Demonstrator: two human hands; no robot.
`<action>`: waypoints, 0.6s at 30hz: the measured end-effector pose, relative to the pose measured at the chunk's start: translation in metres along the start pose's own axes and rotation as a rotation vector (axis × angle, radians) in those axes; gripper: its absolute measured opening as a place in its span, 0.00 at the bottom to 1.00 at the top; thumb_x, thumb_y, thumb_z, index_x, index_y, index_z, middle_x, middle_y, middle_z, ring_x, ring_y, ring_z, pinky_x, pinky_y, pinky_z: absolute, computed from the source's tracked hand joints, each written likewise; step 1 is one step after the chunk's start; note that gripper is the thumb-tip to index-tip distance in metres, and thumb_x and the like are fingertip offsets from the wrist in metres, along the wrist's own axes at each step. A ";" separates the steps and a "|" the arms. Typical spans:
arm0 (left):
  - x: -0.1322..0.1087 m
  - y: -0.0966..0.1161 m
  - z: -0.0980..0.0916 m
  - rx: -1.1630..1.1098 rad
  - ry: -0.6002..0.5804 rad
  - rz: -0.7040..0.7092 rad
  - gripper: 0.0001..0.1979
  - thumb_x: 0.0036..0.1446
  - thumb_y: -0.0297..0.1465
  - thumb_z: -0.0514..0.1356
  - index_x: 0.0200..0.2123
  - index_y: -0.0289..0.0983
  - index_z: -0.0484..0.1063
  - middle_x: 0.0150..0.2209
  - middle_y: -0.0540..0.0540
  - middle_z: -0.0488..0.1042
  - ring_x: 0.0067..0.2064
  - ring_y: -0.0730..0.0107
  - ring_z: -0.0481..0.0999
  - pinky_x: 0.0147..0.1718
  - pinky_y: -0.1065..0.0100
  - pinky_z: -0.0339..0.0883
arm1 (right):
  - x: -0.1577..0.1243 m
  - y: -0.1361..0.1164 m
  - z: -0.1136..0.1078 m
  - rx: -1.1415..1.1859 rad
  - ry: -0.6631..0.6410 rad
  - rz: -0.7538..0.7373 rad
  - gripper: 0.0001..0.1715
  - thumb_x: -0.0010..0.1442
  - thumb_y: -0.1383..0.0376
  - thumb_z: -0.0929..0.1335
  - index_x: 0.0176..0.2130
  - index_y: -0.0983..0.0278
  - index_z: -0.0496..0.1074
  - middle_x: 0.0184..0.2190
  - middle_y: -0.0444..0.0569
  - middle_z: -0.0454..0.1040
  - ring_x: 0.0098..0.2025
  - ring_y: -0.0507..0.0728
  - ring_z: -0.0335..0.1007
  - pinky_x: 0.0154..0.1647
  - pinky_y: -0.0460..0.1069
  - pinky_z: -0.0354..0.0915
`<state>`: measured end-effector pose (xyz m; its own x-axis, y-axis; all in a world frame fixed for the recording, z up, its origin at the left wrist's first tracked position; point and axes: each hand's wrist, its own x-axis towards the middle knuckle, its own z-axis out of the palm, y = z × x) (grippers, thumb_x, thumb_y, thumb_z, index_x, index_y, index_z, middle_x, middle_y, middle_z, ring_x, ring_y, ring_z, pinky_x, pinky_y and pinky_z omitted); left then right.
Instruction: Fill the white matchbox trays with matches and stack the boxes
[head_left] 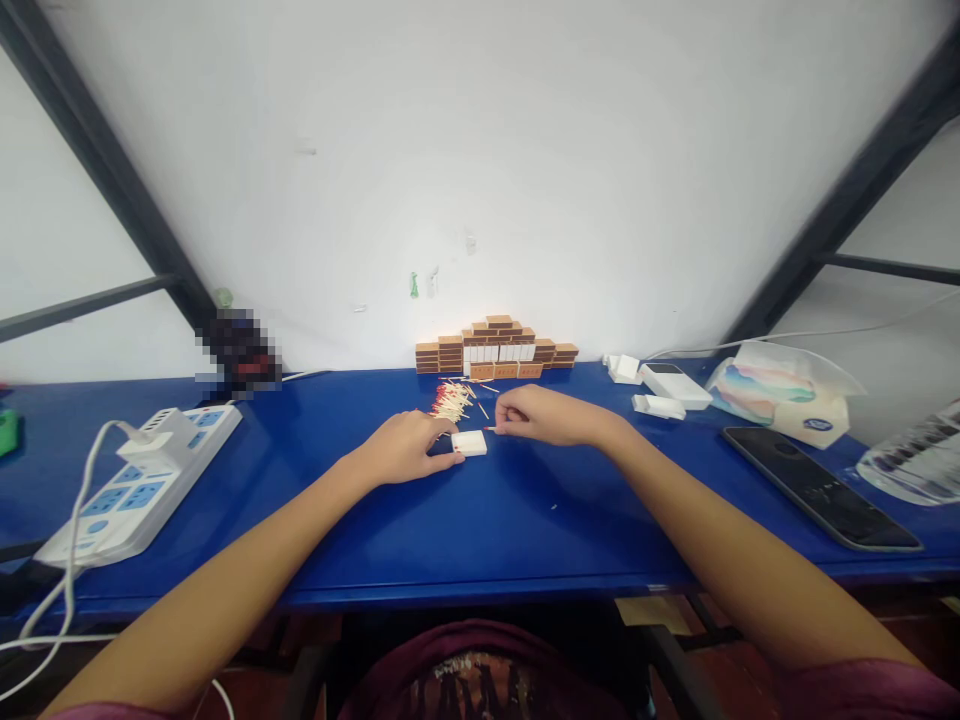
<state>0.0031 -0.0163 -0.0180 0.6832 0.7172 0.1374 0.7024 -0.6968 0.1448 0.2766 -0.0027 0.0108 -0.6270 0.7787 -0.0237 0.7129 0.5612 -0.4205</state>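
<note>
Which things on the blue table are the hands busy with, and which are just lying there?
Busy with: left hand holding the small white box; right hand pinching a match; the match pile just behind; probably the stacked matchboxes by the wall.

Just lying about: power strip, phone, tissue pack, white gadgets.

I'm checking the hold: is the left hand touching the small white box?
Touching. In the head view, fingertips of the left hand meet the left edge of the small white box, with no gap.
</note>
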 end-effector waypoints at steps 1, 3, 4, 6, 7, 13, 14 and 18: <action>0.000 0.000 0.001 -0.012 0.001 0.005 0.20 0.67 0.49 0.61 0.49 0.40 0.79 0.29 0.49 0.77 0.29 0.67 0.74 0.32 0.67 0.58 | 0.001 -0.003 0.003 -0.002 0.048 -0.032 0.09 0.68 0.62 0.69 0.37 0.64 0.75 0.30 0.46 0.74 0.30 0.53 0.63 0.31 0.47 0.54; 0.000 0.000 0.002 -0.036 0.006 0.019 0.21 0.67 0.49 0.61 0.49 0.40 0.79 0.28 0.50 0.77 0.29 0.67 0.74 0.32 0.67 0.58 | 0.004 -0.011 0.012 -0.027 0.102 -0.093 0.07 0.68 0.64 0.69 0.37 0.64 0.75 0.30 0.46 0.74 0.31 0.53 0.63 0.32 0.47 0.54; 0.000 0.000 0.003 -0.044 0.010 0.026 0.21 0.67 0.49 0.61 0.48 0.40 0.79 0.28 0.50 0.77 0.29 0.67 0.74 0.32 0.67 0.59 | 0.006 -0.015 0.017 -0.049 0.098 -0.110 0.06 0.67 0.65 0.69 0.36 0.64 0.75 0.31 0.46 0.74 0.31 0.53 0.63 0.33 0.47 0.53; 0.000 0.000 0.003 -0.047 0.020 0.038 0.20 0.67 0.50 0.60 0.46 0.39 0.78 0.28 0.50 0.77 0.29 0.67 0.75 0.32 0.67 0.60 | 0.008 -0.021 0.024 -0.088 0.073 -0.121 0.04 0.65 0.68 0.70 0.36 0.65 0.75 0.31 0.47 0.75 0.32 0.53 0.63 0.33 0.47 0.53; 0.000 0.000 0.003 -0.044 0.024 0.040 0.20 0.67 0.50 0.60 0.45 0.39 0.78 0.28 0.49 0.76 0.29 0.67 0.75 0.33 0.67 0.60 | 0.009 -0.022 0.026 -0.096 0.067 -0.119 0.04 0.66 0.68 0.70 0.36 0.65 0.75 0.31 0.47 0.75 0.32 0.53 0.63 0.33 0.47 0.53; 0.000 0.001 0.002 -0.042 0.007 0.025 0.20 0.67 0.49 0.60 0.48 0.40 0.79 0.28 0.50 0.76 0.28 0.68 0.73 0.31 0.67 0.57 | 0.004 -0.009 0.009 -0.117 0.132 -0.026 0.06 0.68 0.64 0.70 0.38 0.64 0.76 0.31 0.48 0.76 0.31 0.53 0.65 0.32 0.48 0.53; 0.000 0.001 0.002 -0.040 0.003 0.023 0.20 0.67 0.49 0.60 0.48 0.40 0.79 0.27 0.50 0.76 0.28 0.68 0.73 0.31 0.67 0.57 | 0.004 -0.004 0.006 -0.147 0.131 0.021 0.06 0.67 0.63 0.70 0.38 0.64 0.76 0.32 0.49 0.77 0.31 0.53 0.66 0.32 0.48 0.53; 0.000 0.001 0.001 -0.038 0.009 0.021 0.21 0.67 0.50 0.60 0.47 0.39 0.79 0.27 0.50 0.76 0.29 0.67 0.74 0.32 0.67 0.59 | 0.003 0.012 0.002 -0.199 0.024 0.175 0.12 0.64 0.58 0.74 0.40 0.64 0.76 0.35 0.51 0.78 0.33 0.56 0.69 0.33 0.49 0.55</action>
<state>0.0037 -0.0169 -0.0194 0.6959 0.7023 0.1501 0.6796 -0.7115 0.1784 0.2829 0.0054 0.0043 -0.4825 0.8740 -0.0580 0.8592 0.4593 -0.2253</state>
